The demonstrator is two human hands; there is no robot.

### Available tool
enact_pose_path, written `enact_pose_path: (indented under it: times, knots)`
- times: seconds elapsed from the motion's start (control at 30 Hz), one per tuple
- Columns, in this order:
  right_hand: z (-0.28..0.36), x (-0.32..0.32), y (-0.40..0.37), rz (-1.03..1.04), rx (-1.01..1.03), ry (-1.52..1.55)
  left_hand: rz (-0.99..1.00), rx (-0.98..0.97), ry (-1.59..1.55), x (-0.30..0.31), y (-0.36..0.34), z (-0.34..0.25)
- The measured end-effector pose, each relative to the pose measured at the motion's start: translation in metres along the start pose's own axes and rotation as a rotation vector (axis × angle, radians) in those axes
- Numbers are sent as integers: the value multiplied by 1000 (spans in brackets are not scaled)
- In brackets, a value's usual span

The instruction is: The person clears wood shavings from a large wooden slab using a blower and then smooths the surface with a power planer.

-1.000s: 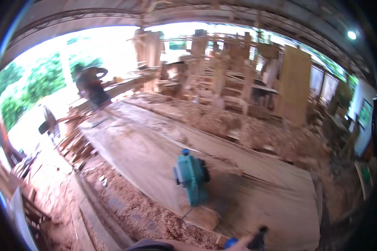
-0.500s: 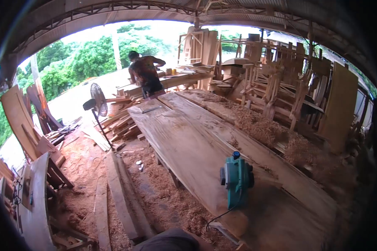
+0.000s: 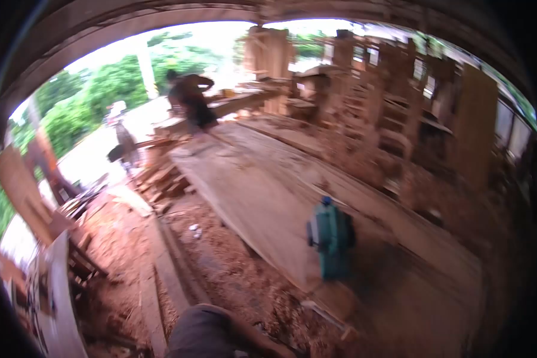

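Neither of my hands shows in the head view. A teal power tool with a blue knob, which looks like an electric planer (image 3: 333, 241), rests on the near part of a long wooden slab (image 3: 244, 179). No hand touches it. At the bottom edge, my leg in dark shorts (image 3: 203, 331) stands beside the slab. Motion blur smears fine detail.
Another person (image 3: 192, 100) bends over a lumber pile at the back. Wood shavings (image 3: 364, 158) heap along the slab's far side. Long planks (image 3: 170, 259) lie on the shaving-covered floor. A fan (image 3: 125, 146) and stacked boards (image 3: 158, 176) stand left.
My view has shifted, blurring the scene and moving most things slightly left. More of my leg now shows at the bottom. The planer stays on the slab.
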State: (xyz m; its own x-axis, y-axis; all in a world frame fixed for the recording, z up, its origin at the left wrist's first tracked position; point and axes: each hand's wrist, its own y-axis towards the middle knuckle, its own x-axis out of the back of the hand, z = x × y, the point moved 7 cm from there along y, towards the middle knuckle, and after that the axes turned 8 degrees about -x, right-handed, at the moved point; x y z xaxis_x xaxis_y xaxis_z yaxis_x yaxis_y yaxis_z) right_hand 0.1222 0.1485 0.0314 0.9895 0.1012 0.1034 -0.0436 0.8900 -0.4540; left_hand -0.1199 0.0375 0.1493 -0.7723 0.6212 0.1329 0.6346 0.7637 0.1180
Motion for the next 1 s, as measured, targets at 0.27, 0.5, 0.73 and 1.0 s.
enact_pose_path:
  times: [0.27,0.5,0.73,1.0]
  knots:
    - [-197,96,-39,-209,-300,1198,395,88,-209,-74,-20,62]
    - [-211,33,-50,-133,-371,1420,287,603,274,-20,-82,266]
    - [-244,56,-61,-207,-424,1150,603,467,532,-9,-169,393]
    - [-368,181,-38,-854,-635,215,-176,673,227,50,-152,364]
